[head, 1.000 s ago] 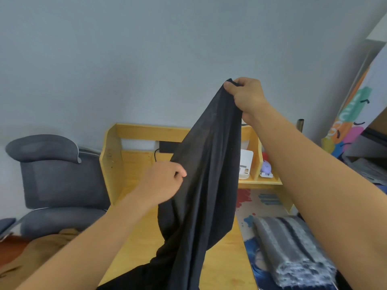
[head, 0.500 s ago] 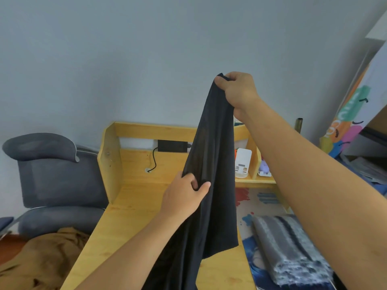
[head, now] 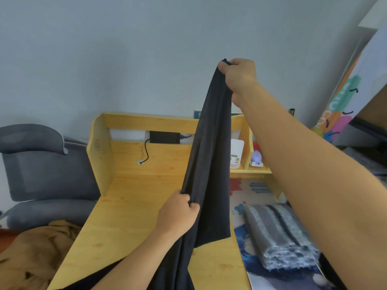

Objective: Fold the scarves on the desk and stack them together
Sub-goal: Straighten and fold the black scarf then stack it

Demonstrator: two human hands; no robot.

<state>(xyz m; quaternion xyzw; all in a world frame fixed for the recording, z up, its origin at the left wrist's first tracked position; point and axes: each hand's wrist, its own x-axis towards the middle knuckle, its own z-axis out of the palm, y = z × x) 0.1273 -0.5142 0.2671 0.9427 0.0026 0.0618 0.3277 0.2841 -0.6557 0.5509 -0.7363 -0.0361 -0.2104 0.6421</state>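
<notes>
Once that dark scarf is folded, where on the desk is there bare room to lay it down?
The bare wood of the desk between its left side panel and the hanging black scarf is free. The right side is crowded: a folded grey striped scarf lies on the printed desk mat, and the shelf cubbies hold small items.

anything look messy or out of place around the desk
Only the brown cloth, dumped in a crumpled heap left of the desk by the chair. The grey scarf lies folded on the mat.
</notes>
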